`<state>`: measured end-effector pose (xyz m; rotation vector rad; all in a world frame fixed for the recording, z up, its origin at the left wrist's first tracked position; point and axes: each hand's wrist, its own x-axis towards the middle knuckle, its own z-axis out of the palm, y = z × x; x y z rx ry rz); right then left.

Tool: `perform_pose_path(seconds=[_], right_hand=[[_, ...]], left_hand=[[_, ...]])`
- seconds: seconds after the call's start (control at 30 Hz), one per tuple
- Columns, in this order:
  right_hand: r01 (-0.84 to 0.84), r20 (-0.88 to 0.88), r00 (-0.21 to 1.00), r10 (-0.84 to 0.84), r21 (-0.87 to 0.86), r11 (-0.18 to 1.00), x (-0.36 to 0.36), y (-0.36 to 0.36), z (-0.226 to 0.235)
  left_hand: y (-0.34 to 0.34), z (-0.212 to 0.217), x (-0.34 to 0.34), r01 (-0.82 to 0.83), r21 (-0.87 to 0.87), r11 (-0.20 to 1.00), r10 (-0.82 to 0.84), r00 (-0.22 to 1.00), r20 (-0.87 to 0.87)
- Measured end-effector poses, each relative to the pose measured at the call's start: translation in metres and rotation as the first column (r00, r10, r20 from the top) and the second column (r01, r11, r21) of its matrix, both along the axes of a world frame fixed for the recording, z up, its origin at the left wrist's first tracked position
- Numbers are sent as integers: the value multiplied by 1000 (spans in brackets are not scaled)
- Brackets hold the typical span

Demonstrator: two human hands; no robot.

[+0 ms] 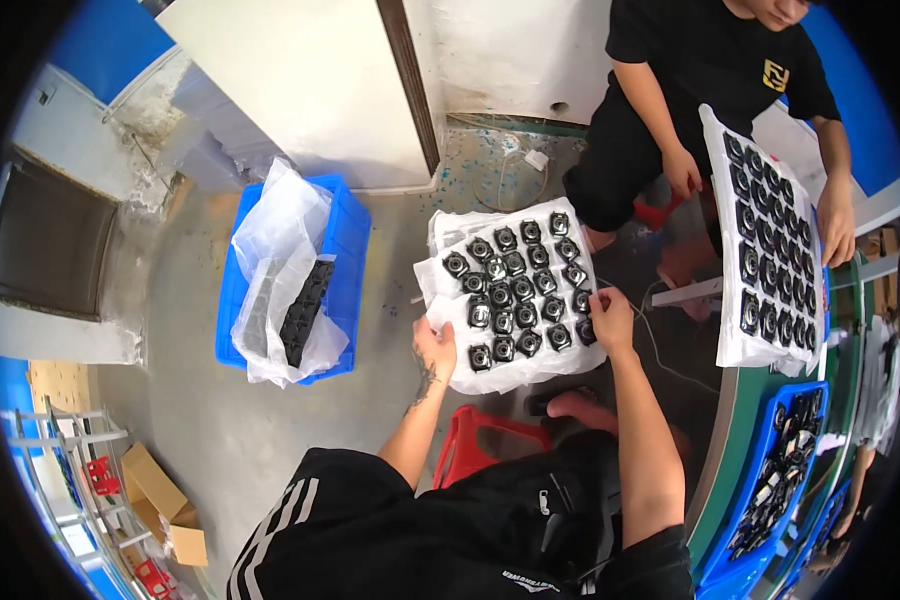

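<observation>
A white tray [510,380], lined with thin white sheeting, is held up in front of me. Several rows of small black round-centred parts [523,288] fill it. My left hand [435,348] grips its left edge, thumb on top and the other fingers mostly hidden underneath. On the opposite side, my right hand [611,320] is closed on the right edge, its fingertips close to the outermost black parts. The tray hangs over the floor, between a blue crate [356,240] on the left and a green-edged workbench [722,440] on the right.
Translucent plastic sheeting [280,215] and a black moulded piece [305,315] lie in the crate. A seated co-worker [705,60] is beside a similar tilted tray [727,335] at right. A red stool [456,450] stands near my legs. A cable [660,360] crosses the floor.
</observation>
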<state>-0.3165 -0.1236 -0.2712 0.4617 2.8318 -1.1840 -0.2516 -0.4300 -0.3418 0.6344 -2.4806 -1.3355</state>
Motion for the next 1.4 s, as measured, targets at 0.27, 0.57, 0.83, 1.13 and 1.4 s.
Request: perform_pose_path(seconds=[0.27,0.57,0.83,1.13,1.4], right_hand=[[32,91,996,3,-376,926,-6,4,-7],[-32,169,971,171,-614,789,-2,3,-7],[-199,35,979,200,-40,979,3,-14,12],[-294,-28,956,293,-5,956,11,-11,19],[-302,-113,948,297,-26,953,33,-14,43]], left_hand=[[-4,56,-19,-88,684,724,-24,988,153],[-6,62,-30,94,785,612,-165,986,10],[-1,46,-25,47,727,685,-42,999,-26],[-12,61,-34,19,827,561,-233,963,136],[-21,68,-23,-23,873,487,-204,969,139]])
